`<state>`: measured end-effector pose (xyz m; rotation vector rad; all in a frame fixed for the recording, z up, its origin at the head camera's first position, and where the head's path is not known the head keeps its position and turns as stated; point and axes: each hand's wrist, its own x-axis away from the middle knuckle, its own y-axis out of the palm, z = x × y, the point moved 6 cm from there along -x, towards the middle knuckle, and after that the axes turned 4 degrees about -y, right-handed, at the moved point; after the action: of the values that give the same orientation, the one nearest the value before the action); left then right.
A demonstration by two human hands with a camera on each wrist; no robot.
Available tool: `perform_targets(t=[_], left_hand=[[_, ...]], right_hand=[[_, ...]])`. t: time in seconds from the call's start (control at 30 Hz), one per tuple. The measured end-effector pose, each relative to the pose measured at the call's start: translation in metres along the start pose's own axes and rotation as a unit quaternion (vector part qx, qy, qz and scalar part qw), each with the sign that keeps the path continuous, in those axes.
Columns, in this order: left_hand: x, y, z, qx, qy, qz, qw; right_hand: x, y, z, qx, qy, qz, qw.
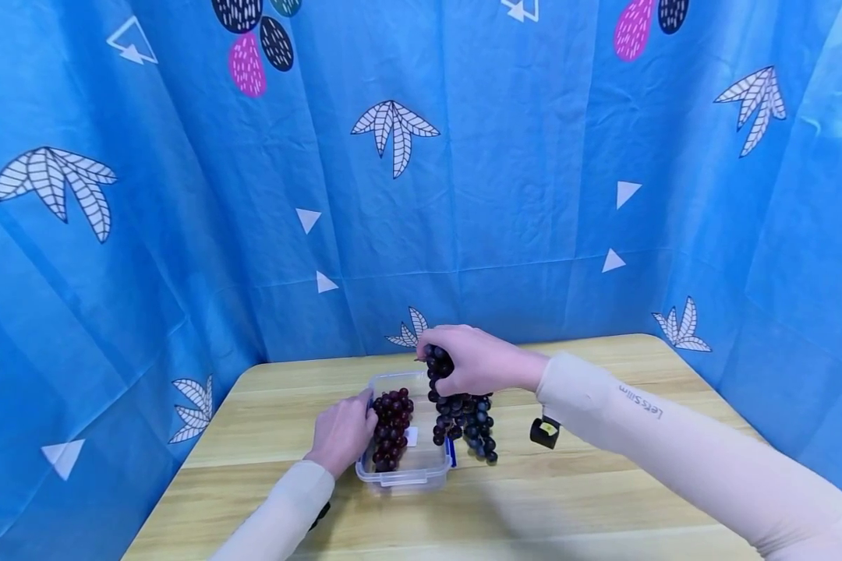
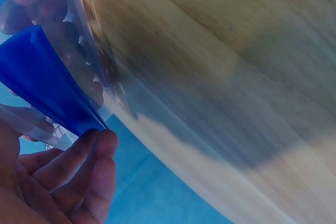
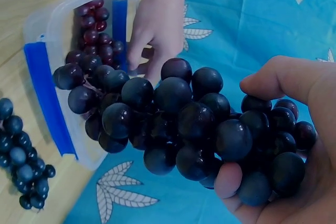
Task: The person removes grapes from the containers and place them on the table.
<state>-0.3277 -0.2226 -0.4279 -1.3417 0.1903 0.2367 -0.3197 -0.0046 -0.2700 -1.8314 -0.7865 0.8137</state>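
Note:
My right hand [image 1: 477, 358] grips a bunch of black grapes [image 3: 178, 114] by its top end. The bunch hangs at the right side of a clear plastic food container [image 1: 414, 477], overlapping its rim in the head view. My left hand [image 1: 340, 436] holds the container at its left side. In the left wrist view its fingertips are at the end of a blue side clip [image 2: 47, 82], which is folded down. Inside the container, along the left, lies a bunch of dark red grapes [image 1: 391, 428].
Another bunch of dark grapes [image 3: 23, 156] lies on the wooden table [image 1: 568, 483], right of the container. The container's right blue clip [image 3: 50, 103] also hangs down. A blue patterned curtain [image 1: 505, 195] stands behind the table and along its sides.

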Motion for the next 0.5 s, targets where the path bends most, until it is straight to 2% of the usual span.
perform_targets(t=[0.3,0.5], left_hand=[[-0.001,-0.001,0.000,-0.005,0.011,0.018,0.9998],[-0.002,0.001,0.000,-0.005,0.012,0.014,0.9998]], right_hand=[[0.021,-0.008,0.003,0.010,0.006,0.002,1.000],[0.035,-0.010,0.010,0.010,0.026,0.003,1.000]])
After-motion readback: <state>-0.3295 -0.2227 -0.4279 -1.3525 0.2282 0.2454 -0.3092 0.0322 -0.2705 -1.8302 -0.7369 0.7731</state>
